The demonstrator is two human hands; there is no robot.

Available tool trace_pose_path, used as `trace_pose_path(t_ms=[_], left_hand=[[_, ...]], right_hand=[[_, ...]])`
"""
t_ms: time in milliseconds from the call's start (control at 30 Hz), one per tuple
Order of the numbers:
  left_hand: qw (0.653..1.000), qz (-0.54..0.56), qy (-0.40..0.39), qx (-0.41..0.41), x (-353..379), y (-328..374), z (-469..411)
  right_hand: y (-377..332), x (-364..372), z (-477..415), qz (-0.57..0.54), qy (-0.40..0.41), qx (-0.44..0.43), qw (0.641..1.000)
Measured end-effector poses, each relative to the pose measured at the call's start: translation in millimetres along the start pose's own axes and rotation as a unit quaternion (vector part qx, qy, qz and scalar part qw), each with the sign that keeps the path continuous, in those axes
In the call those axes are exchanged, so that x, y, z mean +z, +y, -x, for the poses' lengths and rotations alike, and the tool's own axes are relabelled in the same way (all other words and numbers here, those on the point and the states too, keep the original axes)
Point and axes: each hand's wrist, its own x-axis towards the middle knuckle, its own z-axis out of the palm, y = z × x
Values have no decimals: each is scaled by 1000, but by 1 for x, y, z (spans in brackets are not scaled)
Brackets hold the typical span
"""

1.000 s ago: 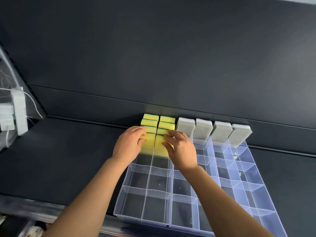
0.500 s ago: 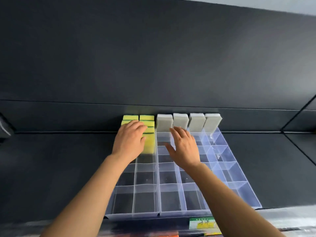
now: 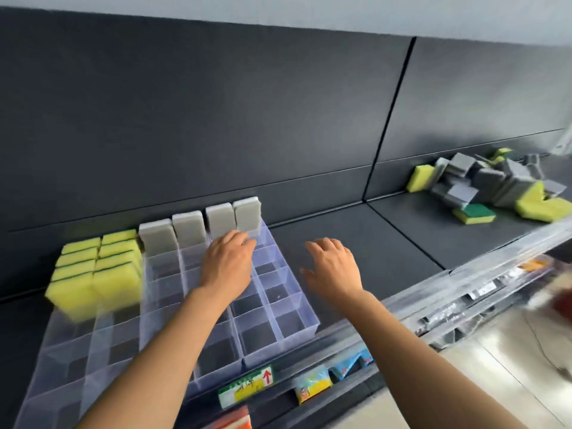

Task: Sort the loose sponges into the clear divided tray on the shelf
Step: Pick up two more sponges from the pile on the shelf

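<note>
Your hands have come off the yellow sponges point(image 3: 93, 267) you were pressing a second ago, and your view has swung right. That block now stands packed in the back of the left two columns of the clear divided tray point(image 3: 289, 317), so that batch looks settled. Your left hand point(image 3: 227, 267) hovers over the tray's right half, fingers loosely extended and empty, fingertips just in front of the row of grey sponges point(image 3: 198, 227) standing along the back. Your right hand point(image 3: 334, 269) is past the tray's right edge, over the bare dark shelf point(image 3: 356, 224), fingers spread and holding nothing. Most compartments are unfilled, so the task is early. The loose pile of sponges point(image 3: 489, 187), grey with a few yellow ones, lies well apart on the next shelf bay to the right; that is likely your next reach. A dark back panel point(image 3: 216, 119) rises behind, and product labels point(image 3: 246, 387) sit in the shelf's front strip.
</note>
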Motion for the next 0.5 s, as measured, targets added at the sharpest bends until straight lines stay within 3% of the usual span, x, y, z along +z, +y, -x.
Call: trace_pose_path(t_ms=[500], left_hand=[[995, 74, -9, 70, 49, 234, -79]], right_hand=[[236, -44, 64, 27, -9, 104, 994]])
